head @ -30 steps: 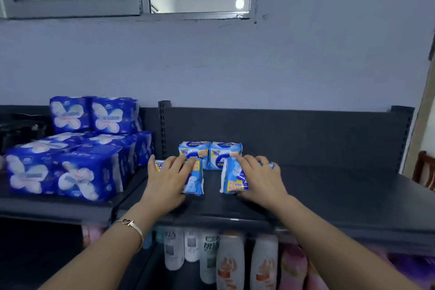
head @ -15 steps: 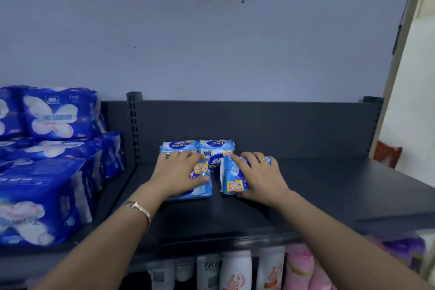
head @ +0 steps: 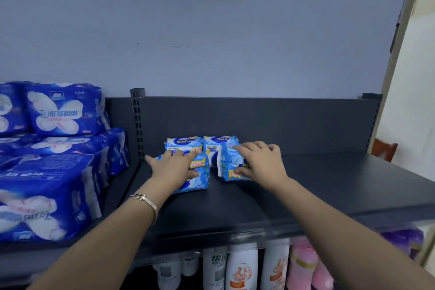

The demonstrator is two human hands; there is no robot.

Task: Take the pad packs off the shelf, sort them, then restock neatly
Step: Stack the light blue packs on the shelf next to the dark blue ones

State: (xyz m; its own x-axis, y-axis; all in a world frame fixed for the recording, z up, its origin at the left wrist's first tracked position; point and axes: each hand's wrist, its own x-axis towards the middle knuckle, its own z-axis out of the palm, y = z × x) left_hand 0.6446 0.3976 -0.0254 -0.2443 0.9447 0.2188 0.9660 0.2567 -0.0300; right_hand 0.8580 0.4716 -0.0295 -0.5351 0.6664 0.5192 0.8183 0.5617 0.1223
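Tipped over since 1 second ago, the front-left pad pack [head: 196, 180] lies flat on the shelf [head: 329, 186] under the flat, spread left hand [head: 174, 169]. Right hand [head: 261, 162] grips the upright front-right pad pack [head: 229, 166], before 2 rear pad packs [head: 183, 143].

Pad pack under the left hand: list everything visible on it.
The pad pack is a soft, glossy plastic packet, light blue and white with a yellow label. It lies flat on the dark shelf, in front of two matching packs standing at the back. The left hand rests flat on it, fingers straight, covering much of its top. A gap separates it from the neighbouring pack that the right hand grips.
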